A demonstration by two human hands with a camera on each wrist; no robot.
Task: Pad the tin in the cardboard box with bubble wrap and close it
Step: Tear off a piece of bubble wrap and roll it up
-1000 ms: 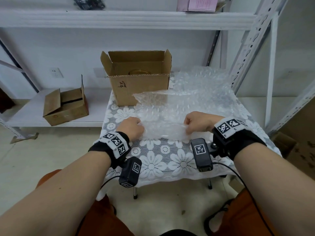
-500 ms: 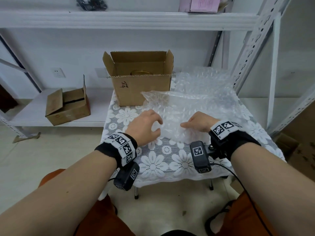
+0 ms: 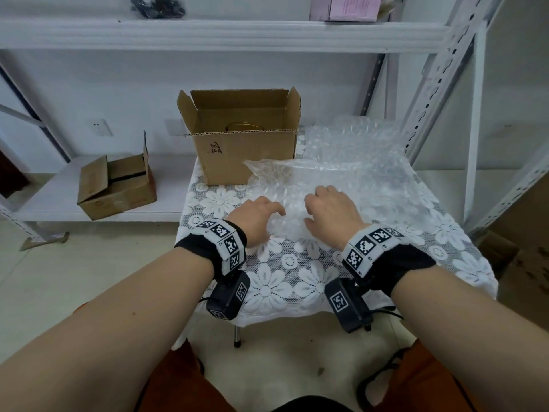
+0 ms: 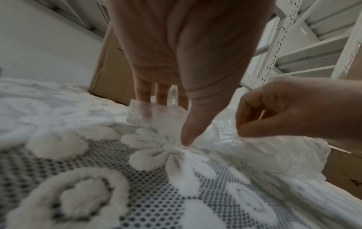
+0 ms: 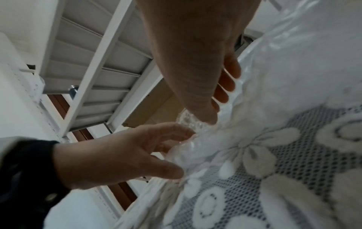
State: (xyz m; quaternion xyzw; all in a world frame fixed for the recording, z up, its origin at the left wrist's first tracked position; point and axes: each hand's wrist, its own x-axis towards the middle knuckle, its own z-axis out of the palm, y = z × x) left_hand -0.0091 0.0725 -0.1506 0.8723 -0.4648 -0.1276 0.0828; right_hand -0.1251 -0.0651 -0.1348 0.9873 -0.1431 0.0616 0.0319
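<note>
Tin [image 3: 244, 126]: only its gold rim shows, low inside the open box [image 3: 240, 150] at the far left of the table [image 3: 285, 281], flaps up. Bubble wrap [image 3: 341, 179]: a clear sheet spread right of the box and toward me, its far left corner lying against the box front. My left hand [image 3: 257, 217] rests on the sheet's near edge, fingers spread and loosely bent, thumb tip down at the cloth in the left wrist view, gripping nothing I can confirm. My right hand [image 3: 329, 211] sits just beside it on the wrap, fingers [image 5: 225, 86] bent over the plastic; whether they pinch it, I cannot tell. The two hands are close but not touching. White floral lace cloth covers the table. Small box [image 3: 116, 185]: on the low shelf [image 3: 38, 203] to the left, flaps partly open. Upper shelf [image 3: 208, 34]: carries a pink box [image 3: 344, 7] and a dark bundle [image 3: 157, 7]. Perforated white rack upright [image 3: 439, 84]: slants past the table's far right corner, behind the wrap.
</note>
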